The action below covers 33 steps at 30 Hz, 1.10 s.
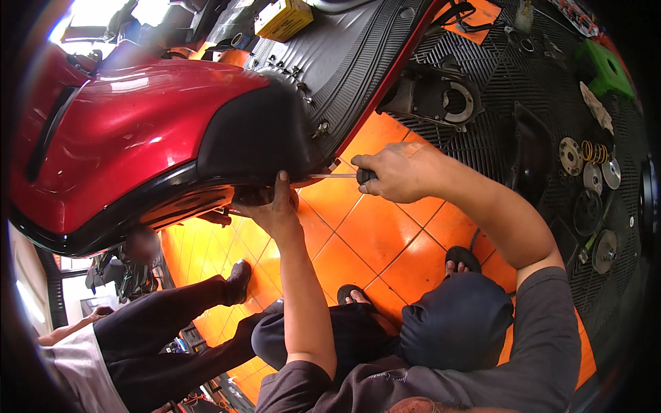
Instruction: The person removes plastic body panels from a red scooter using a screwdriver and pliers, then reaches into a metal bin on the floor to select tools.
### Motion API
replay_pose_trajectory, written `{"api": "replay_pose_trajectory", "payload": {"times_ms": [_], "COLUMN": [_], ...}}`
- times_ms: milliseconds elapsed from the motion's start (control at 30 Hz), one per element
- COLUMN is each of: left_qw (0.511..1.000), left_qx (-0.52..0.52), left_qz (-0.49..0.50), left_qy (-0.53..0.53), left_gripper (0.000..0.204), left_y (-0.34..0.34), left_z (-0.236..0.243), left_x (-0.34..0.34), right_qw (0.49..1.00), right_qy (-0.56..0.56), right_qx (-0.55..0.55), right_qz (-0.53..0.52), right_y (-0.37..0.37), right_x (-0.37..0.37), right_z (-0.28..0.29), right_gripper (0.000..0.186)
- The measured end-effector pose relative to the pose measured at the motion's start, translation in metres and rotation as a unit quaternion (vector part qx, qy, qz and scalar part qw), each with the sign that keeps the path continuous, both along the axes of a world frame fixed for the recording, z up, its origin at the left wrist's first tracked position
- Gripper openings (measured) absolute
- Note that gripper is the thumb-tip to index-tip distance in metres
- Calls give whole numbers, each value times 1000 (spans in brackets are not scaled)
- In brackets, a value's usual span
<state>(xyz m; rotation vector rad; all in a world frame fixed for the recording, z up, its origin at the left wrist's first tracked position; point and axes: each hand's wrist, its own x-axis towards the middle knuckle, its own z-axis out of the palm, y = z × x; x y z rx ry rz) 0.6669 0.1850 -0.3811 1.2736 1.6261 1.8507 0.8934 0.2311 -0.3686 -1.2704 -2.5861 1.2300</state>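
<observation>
A red scooter body [151, 103] with a black front cover [255, 134] fills the upper left. At the cover's lower edge, my left hand [277, 212] has its thumb up against the rim, with fingers curled underneath and partly hidden. My right hand [399, 172] is closed round the black handle of a screwdriver [336, 175]. Its thin shaft runs left to the edge of the scooter, close to my left thumb; what the tip touches cannot be made out. Several small screws [292, 71] lie on the ribbed black footboard [351, 51].
A yellow box [284, 19] stands on the footboard's far end. On the black mat [502, 76] at right lie a metal engine cover [447, 100], a yellow spring [594, 151], several discs and a green container [606, 69]. Another person [165, 323] stands at lower left on orange tiles [372, 234].
</observation>
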Motion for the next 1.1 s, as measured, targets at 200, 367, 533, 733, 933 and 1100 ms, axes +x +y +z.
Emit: {"api": "replay_pose_trajectory", "payload": {"times_ms": [200,367,533,733,933,1100], "left_qw": [999,998,998,995,994,992], "left_qx": [21,52,68,95,104,101], "left_qz": [12,-1,-6,-19,-28,-62], "left_qy": [36,41,13,4,-32,-39], "left_gripper": [74,76,75,72,80,88], "left_y": [3,3,7,13,13,14], "left_z": [-13,-27,-29,-31,-39,-35], "left_x": [-14,-33,-28,-25,-31,-28], "right_qw": [977,925,909,955,958,952], "right_qy": [-35,115,229,161,177,225], "right_qx": [-212,-352,-313,-207,-196,-136], "right_qz": [7,-81,-152,-139,-109,-157], "right_y": [8,-22,-55,-61,-84,-63], "right_x": [-9,-19,-39,-28,13,15], "right_z": [21,-12,-44,-32,-68,-59], "right_gripper": [48,45,48,51,50,47]}}
